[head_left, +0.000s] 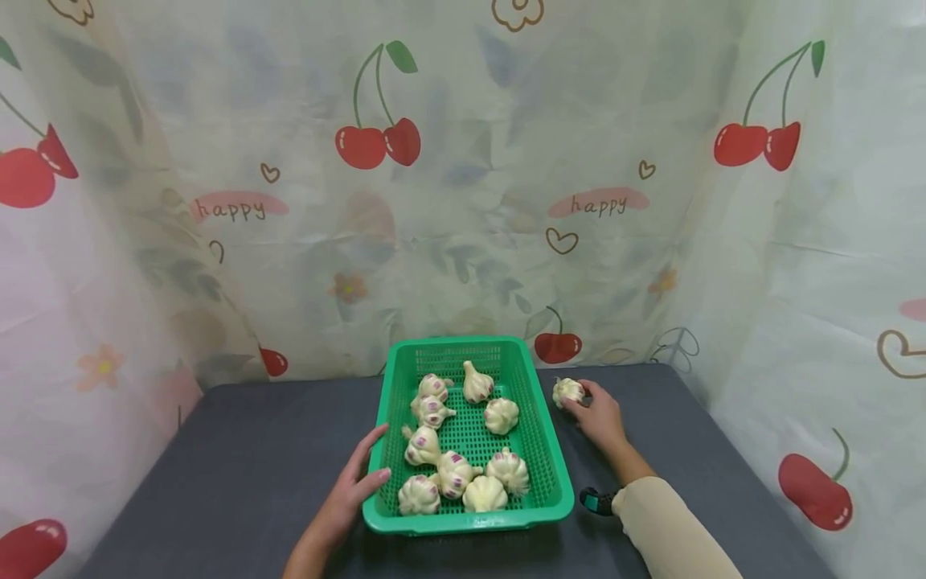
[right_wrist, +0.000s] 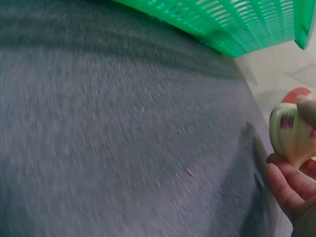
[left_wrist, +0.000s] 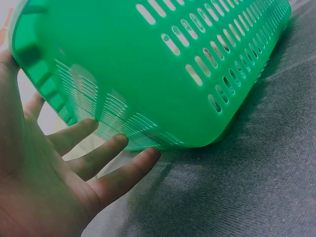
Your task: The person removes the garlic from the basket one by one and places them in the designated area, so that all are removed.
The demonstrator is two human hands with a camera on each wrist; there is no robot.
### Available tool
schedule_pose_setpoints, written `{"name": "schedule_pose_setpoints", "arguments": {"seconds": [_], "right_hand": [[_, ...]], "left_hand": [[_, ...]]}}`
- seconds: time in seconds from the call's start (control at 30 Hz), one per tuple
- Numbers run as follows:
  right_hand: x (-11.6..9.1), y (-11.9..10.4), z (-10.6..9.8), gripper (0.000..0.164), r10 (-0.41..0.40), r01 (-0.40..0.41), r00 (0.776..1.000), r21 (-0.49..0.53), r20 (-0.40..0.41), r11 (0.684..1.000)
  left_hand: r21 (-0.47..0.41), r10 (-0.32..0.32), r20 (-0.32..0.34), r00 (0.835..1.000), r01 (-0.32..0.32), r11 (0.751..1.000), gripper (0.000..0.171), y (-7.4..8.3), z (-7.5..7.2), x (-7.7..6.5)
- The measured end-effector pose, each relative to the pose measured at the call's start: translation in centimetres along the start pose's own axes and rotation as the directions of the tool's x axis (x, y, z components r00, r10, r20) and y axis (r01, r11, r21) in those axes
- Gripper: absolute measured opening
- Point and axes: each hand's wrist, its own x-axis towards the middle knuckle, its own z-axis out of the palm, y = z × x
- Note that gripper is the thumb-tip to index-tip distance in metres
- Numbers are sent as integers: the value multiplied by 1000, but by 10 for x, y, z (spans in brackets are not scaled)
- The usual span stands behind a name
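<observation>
A green plastic basket (head_left: 469, 523) with slotted walls holds several garlic bulbs (head_left: 501, 416), white with purple marks. My left hand (head_left: 352, 486) rests at the basket's left side, thumb and a fingertip at its rim. Loosely spread, the other fingers (left_wrist: 98, 158) of that hand lie against the outer wall in the left wrist view. To the right of the basket, my right hand (head_left: 600, 414) pinches one garlic bulb (head_left: 567, 392) between thumb and fingers. The right wrist view shows this bulb (right_wrist: 285, 129) at its right edge, above the table, with part of the hand cut off.
The dark grey cloth-covered table (head_left: 275, 474) reaches back to a curtain (head_left: 463, 241) printed with cherries, which also hangs at both sides. A black band with a teal face (head_left: 597, 501) shows at the right wrist, beside the light sleeve (head_left: 669, 523).
</observation>
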Motion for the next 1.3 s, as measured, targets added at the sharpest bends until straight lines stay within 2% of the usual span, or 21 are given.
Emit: {"name": "schedule_pose_setpoints", "arguments": {"seconds": [0.27, 0.57, 0.77, 1.07, 1.3], "right_hand": [[7, -2, 8, 57, 17, -17, 999, -11, 39, 1000], [12, -2, 4, 64, 131, -147, 979, 96, 154, 984], [13, -1, 2, 65, 136, -152, 979, 99, 154, 983], [13, 0, 2, 61, 136, -162, 978, 165, 161, 973], [11, -3, -1, 53, 115, -137, 989, 265, 96, 954]], "left_hand": [[17, -11, -2, 1000, 11, 1000, 60, -2, 1, 1], [9, -6, -2, 1000, 6, 1000, 61, -3, 0, 2], [12, 5, 7, 1000, -5, 1000, 60, -2, 0, 1], [19, 16, 4, 1000, -16, 1000, 60, -4, 0, 1], [11, 14, -3, 1000, -14, 1000, 60, -6, -1, 1]]}}
